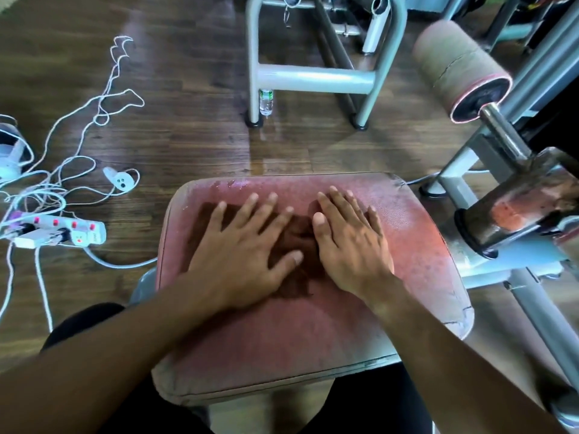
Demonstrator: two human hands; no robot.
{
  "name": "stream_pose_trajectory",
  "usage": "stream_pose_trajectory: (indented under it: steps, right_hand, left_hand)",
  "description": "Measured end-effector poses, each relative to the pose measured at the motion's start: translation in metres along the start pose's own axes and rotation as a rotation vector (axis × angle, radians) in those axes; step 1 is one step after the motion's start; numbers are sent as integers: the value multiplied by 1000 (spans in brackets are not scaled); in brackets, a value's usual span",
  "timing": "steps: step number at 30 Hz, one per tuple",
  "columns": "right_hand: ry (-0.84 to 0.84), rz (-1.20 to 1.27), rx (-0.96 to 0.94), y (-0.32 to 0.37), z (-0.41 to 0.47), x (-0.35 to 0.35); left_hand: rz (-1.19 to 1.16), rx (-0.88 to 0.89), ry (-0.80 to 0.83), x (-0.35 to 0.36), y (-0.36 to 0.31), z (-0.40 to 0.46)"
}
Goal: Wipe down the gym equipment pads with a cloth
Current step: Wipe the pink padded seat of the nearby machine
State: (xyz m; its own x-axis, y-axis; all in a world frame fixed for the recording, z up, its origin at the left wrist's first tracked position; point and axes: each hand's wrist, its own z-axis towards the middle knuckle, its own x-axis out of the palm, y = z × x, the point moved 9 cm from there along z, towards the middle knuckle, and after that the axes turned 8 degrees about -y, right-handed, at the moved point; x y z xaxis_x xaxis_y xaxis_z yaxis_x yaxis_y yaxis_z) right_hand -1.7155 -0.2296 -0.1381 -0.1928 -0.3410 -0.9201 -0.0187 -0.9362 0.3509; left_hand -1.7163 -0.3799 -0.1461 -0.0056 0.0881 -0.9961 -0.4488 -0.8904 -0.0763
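**Both palms flat on the cloth, far half of the seat pad**

Legibly, nothing much: a green label on the water bottle (pixel 266 101) and small print on the end of the power strip (pixel 59 234), both too small to read.

Left hand (pixel 242 249) spread wide, fingers straight and fanned apart, palm down on the cloth (pixel 296 239), pressing rather than gripping. Right hand (pixel 352 242) likewise flat and uncurled, fingers closer together, pointing toward the far edge of the seat pad (pixel 313 333), thumb tip near the left index finger. No curl or pinch on either side.

Cloth dark brown, crumpled and bunched between the two hands, mostly hidden under them, one corner showing beyond the left fingers near the pad's far left corner, a ragged edge trailing toward the pad's middle. Lying on the far half of the pad, well clear of the near edge.

Pad faded pinkish red, worn and paler round the rim, slightly glossy along the far edge, cracked and peeling at the far right corner and along the right edge.

Beyond the pad's right side, a cylindrical roller pad (pixel 457 64) on a metal bar. On the wood floor (pixel 194 89) off the left edge, tangled white cables (pixel 103 98) and a white controller (pixel 120 180); bottle standing against a grey machine frame (pixel 316 78) past the far edge.
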Motion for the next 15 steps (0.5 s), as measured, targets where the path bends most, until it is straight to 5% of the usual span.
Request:
stream_pose_trajectory:
  steps: [15]
  right_hand:
    - [45, -19, -14, 1, 3, 5]
  left_hand:
    - [-3, 49, -49, 3, 14, 36]
